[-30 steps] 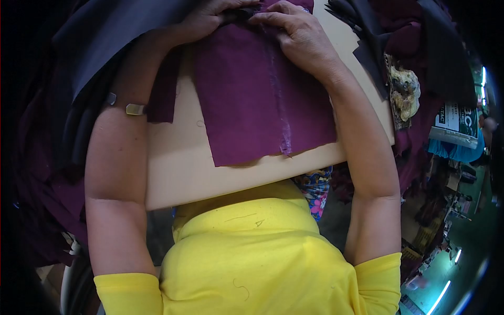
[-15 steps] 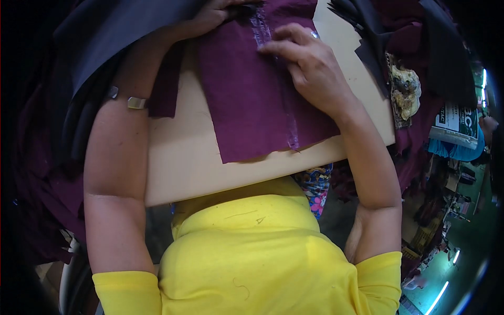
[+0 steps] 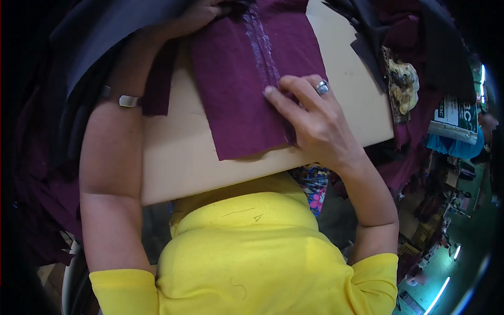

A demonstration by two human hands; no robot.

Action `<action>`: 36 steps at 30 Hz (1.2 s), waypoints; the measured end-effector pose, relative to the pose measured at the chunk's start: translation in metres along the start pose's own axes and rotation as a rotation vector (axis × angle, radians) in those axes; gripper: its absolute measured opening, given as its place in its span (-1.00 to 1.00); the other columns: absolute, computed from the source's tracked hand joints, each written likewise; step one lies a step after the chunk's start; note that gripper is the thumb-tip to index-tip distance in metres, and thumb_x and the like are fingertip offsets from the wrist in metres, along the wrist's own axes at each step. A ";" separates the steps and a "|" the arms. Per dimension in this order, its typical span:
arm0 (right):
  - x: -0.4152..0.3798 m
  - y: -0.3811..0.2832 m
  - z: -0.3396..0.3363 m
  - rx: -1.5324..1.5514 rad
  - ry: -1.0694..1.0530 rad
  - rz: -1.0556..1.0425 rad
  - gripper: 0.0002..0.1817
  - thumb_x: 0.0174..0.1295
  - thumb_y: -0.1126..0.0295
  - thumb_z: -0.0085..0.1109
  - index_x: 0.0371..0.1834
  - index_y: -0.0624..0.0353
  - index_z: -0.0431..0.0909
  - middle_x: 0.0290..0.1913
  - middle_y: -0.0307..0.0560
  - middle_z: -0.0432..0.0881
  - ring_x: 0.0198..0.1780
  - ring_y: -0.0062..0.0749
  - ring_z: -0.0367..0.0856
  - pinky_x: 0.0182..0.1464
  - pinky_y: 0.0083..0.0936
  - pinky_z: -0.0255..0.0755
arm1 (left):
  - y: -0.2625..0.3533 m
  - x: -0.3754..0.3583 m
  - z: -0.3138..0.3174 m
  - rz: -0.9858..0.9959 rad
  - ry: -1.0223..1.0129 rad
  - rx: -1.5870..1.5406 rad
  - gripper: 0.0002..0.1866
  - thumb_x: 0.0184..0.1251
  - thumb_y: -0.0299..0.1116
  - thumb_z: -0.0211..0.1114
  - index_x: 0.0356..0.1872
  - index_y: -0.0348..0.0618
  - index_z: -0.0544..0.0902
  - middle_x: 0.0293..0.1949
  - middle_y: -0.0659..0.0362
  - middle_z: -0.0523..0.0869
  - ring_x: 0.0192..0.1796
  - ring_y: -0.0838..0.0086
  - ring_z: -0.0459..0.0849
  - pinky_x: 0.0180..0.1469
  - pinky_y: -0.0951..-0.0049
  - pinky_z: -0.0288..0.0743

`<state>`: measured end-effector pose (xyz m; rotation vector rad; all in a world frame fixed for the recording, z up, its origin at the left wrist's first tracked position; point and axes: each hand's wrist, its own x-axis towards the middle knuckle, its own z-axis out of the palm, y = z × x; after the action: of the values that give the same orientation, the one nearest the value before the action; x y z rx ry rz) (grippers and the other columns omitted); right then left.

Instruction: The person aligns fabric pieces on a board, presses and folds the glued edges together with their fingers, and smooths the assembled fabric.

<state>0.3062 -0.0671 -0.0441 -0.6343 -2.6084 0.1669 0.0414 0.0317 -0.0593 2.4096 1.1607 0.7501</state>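
A piece of dark purple fabric (image 3: 226, 105) lies flat on a pale board, with a whitish, shiny seam strip (image 3: 258, 44) running down it. My right hand (image 3: 315, 118), with a ring on one finger, is closed over the lower seam. Its fingers are bent and the thumb and forefinger press at the strip; the other fingertips are hidden underneath. At the top edge of the view, my left hand (image 3: 202, 14) is at the fabric's upper left side. Its fingers look curled onto the cloth, partly cut off and in shadow.
The pale board (image 3: 181, 168) reaches close to my body. Dark grey cloth (image 3: 121, 37) drapes over my left forearm, above a narrow purple strip (image 3: 157, 86). On the right lie dark pieces (image 3: 370, 58), a yellowish crusted lump (image 3: 403, 86) and a labelled container (image 3: 457, 121).
My right hand has slid down the seam towards the fabric's lower edge, baring more of the whitish strip above it. My left hand stays at the top; the view has shifted slightly.
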 end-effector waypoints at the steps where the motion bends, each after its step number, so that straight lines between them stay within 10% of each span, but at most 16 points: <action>1: -0.008 -0.005 -0.005 0.071 -0.011 0.042 -0.69 -0.12 0.58 0.17 -0.21 0.26 0.59 -0.08 -0.03 0.45 -0.16 -0.18 0.49 -0.14 -0.41 0.41 | 0.002 0.000 0.000 -0.009 -0.004 -0.002 -0.46 0.11 -0.70 -0.03 0.19 -0.22 0.45 0.28 0.05 0.40 0.37 0.27 0.26 0.40 0.33 0.07; 8: -0.130 0.004 -0.066 0.854 0.526 0.693 -0.71 -0.07 0.74 -0.06 -0.29 0.34 0.59 -0.18 -0.04 0.50 -0.12 -0.44 0.48 0.02 -0.57 0.29 | 0.026 0.003 -0.005 -0.140 -0.030 -0.061 -0.46 0.11 -0.71 -0.04 0.19 -0.22 0.46 0.28 0.06 0.41 0.37 0.29 0.26 0.40 0.35 0.07; 11: -0.193 0.011 -0.068 0.921 0.375 0.820 -0.70 -0.07 0.73 -0.08 -0.29 0.32 0.59 -0.23 -0.10 0.48 -0.16 -0.51 0.46 -0.04 -0.60 0.30 | 0.033 0.005 -0.005 -0.200 -0.045 -0.091 -0.47 0.12 -0.71 -0.05 0.18 -0.22 0.46 0.27 0.07 0.41 0.37 0.30 0.26 0.40 0.35 0.07; 13: -0.221 0.025 -0.053 0.431 0.017 1.133 -0.67 -0.10 0.70 -0.08 -0.28 0.26 0.61 -0.23 -0.08 0.51 -0.22 -0.41 0.49 -0.06 -0.55 0.33 | 0.041 0.007 -0.003 -0.244 -0.066 -0.119 -0.47 0.12 -0.72 -0.05 0.18 -0.22 0.46 0.27 0.07 0.41 0.37 0.31 0.27 0.40 0.36 0.07; 16: -0.276 0.060 0.005 -0.235 -0.119 0.942 -0.56 -0.14 0.60 0.06 -0.10 0.09 0.60 0.07 0.04 0.47 0.16 -0.03 0.39 0.13 -0.09 0.27 | 0.030 0.006 -0.005 -0.109 -0.092 0.085 -0.50 0.13 -0.71 -0.01 0.16 -0.23 0.49 0.29 0.08 0.39 0.37 0.31 0.26 0.40 0.36 0.06; 36: -0.301 0.097 0.049 -0.601 -0.330 0.889 -0.34 -0.16 0.39 0.14 0.18 0.04 0.39 0.20 0.13 0.35 0.22 0.11 0.31 0.19 -0.02 0.25 | 0.042 0.004 -0.004 -0.180 -0.056 -0.053 -0.43 0.02 -0.75 -0.03 0.16 -0.26 0.48 0.29 0.08 0.38 0.35 0.30 0.28 0.39 0.37 0.08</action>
<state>0.5623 -0.1209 -0.2280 -2.0998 -2.4513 -0.2850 0.0666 0.0103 -0.0330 2.2322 1.2978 0.6442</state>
